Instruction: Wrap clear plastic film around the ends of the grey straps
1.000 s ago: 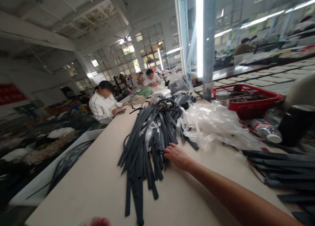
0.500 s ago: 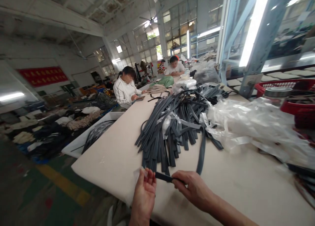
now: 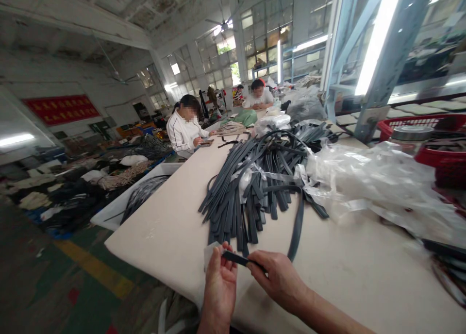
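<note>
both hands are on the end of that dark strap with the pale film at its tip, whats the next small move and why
Probably peel the pale film off the tip. The left hand pinches the film at the dark strap end, the right hand grips the strap just behind it, and the rest trails back toward the pile of straps, so pulling the hands apart should separate them.

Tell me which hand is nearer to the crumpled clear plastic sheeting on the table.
Right. The right hand pinches the dark strap on the side of the plastic sheeting; the left hand holds the strap's end farther from it.
</note>
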`<state>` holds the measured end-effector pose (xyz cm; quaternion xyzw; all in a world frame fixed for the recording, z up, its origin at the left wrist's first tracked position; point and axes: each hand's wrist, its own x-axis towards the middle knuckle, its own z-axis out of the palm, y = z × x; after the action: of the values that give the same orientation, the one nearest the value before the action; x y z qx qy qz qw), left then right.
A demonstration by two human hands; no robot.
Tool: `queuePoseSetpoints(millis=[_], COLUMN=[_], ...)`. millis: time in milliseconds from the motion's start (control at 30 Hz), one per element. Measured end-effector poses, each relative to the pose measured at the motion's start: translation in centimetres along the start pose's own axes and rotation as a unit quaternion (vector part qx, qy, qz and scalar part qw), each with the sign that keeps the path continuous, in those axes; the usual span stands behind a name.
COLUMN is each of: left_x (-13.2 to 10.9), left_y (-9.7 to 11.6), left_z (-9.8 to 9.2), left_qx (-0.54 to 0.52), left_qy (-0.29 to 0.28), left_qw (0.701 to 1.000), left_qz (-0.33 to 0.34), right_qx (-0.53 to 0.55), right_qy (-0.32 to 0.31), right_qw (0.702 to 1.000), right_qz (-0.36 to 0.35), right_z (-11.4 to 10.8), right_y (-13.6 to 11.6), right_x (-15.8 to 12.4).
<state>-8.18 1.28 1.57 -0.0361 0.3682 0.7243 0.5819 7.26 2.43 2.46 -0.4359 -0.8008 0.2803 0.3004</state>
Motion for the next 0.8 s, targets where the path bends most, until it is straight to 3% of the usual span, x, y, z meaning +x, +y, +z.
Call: queuePoseSetpoints(millis=[800], left_x=[-0.19], left_y=[-0.68], left_z=[-0.06], left_qx=[-0.031], left_qy=[0.035], left_qw=[0.999], left_qz=[-0.001], right_qx=[-0.024], right_qy=[0.021], right_qw=[0.999], right_qz=[-0.013], right_z=[-0.53], right_y=[0.08], right_x=[-0.47])
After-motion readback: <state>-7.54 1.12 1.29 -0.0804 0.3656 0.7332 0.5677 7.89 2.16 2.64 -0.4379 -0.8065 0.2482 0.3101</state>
